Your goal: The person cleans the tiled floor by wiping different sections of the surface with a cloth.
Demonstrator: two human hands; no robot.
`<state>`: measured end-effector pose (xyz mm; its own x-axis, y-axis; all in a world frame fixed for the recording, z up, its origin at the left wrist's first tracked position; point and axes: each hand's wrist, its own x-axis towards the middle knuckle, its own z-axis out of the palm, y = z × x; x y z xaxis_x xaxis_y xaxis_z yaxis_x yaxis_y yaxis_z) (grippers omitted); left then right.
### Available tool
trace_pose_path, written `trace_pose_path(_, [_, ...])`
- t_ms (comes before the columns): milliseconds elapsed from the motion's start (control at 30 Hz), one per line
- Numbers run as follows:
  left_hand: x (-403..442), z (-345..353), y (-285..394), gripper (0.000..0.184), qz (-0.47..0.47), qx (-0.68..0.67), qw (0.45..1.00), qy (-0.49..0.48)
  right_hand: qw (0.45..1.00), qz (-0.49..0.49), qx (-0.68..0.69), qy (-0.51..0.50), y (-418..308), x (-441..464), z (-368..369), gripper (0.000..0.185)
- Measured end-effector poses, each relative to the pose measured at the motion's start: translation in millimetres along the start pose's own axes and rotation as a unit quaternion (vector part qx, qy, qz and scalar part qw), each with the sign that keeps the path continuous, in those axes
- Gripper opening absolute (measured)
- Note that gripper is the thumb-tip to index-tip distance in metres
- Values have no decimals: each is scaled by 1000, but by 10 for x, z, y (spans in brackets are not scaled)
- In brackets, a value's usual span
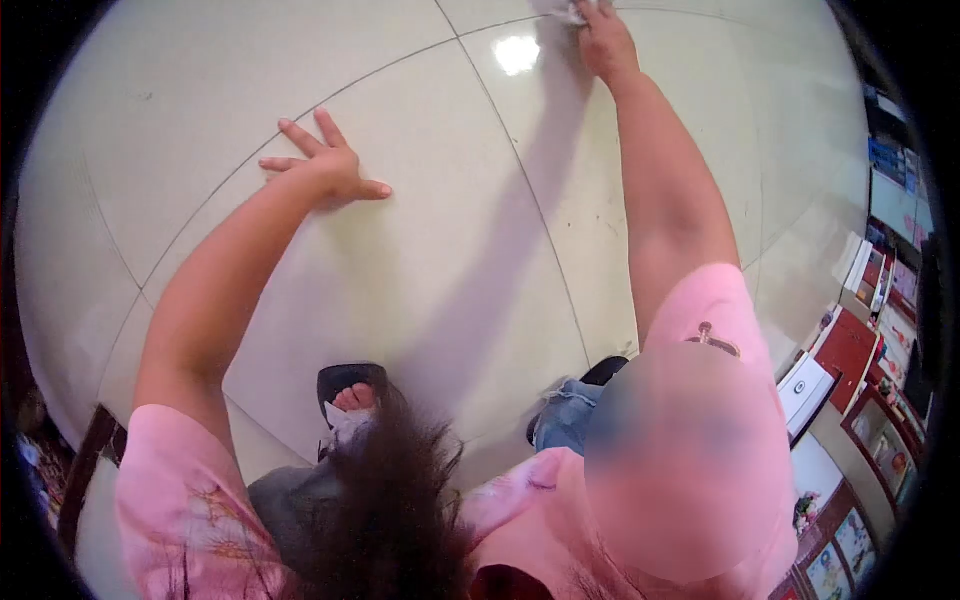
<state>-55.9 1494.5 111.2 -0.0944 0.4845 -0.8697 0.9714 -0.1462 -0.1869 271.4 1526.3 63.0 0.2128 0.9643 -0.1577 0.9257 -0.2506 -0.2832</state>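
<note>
At the left, the left hand (325, 170) is spread palm down over the cream floor tiles (220, 110), its fingers fanned wide and its thumb turned inward; nothing is held there, and how much weight is borne by it cannot be told. Below it, toward the body, a bare foot is seen in a black sandal (350, 375). Farther right, at the top edge of the view, a crumpled white cloth (572, 12) is found on or just above the tiles, partly cut off by the frame, so that whether it is woven fabric or paper tissue cannot be settled. It is pinched in the right hand (608, 48), whose fingers are drawn close together over it at the end of an outstretched arm. By its look it may be judged light, limp and soft, easily bunched and not at all brittle, though it could be torn if it is paper. It would best be gripped by its gathered middle, with the fingertips laid flat over it, since a loose corner would only fold under; on such glossy tiles it should be slid with little drag. At the far right, a white box (803, 390) is seen among shelved goods
</note>
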Motion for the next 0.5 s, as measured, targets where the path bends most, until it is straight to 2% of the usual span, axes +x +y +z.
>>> trace_pose_path(33, [23, 42, -30, 124, -2, -4, 1000, 2, 983, -83, 39, 160, -171, -78, -28, 31])
trace_pose_path(67, [53, 86, -43, 124, 0, -27, 999, 18, 932, -165, 75, 314, -350, -177, -62, 31])
trace_pose_path(100, [87, 107, -38, 123, 4, -51, 998, 37, 925, -201, -51, 319, -471, -329, 49, 50])
trace_pose_path(133, [77, 119, -45, 123, 7, -60, 997, 43, 899, -302, -33, 314, -664, -586, 144, 37])
trace_pose_path(167, [47, 129, -63, 122, 8, -78, 996, 50, 936, -292, -31, 196, -907, -969, 217, 20])
trace_pose_path(200, [66, 153, -71, 120, 10, -94, 994, 57, 892, -363, -17, 267, -1133, -1351, 432, 8])
trace_pose_path(233, [242, 295, -94, 115, -9, -174, 981, 83, 922, -333, -19, 197, -1347, -1767, 607, 9])
trace_pose_path(267, [242, 272, -106, 115, -2, -175, 981, 89, 913, -389, 91, 89, -1458, -2043, 661, 14])
trace_pose_path(333, [213, 291, -166, 111, 14, -82, 992, 97, 884, -454, 112, 29, -1553, -2322, 964, 18])
trace_pose_path(367, [297, 359, -250, 109, 39, -37, 994, 98, 884, -451, 114, 35, -1516, -2241, 972, 18])
trace_pose_path(433, [304, 335, -286, 108, 44, -26, 994, 101, 848, -511, 139, -12, -1362, -1920, 1020, 18])
trace_pose_path(467, [268, 355, -290, 108, 53, -19, 994, 98, 849, -502, 165, -14, -1291, -1694, 1068, 18])
trace_pose_path(500, [132, 209, -262, 108, 70, 32, 996, 38, 883, -444, 154, -4, -1194, -1442, 1019, 19])
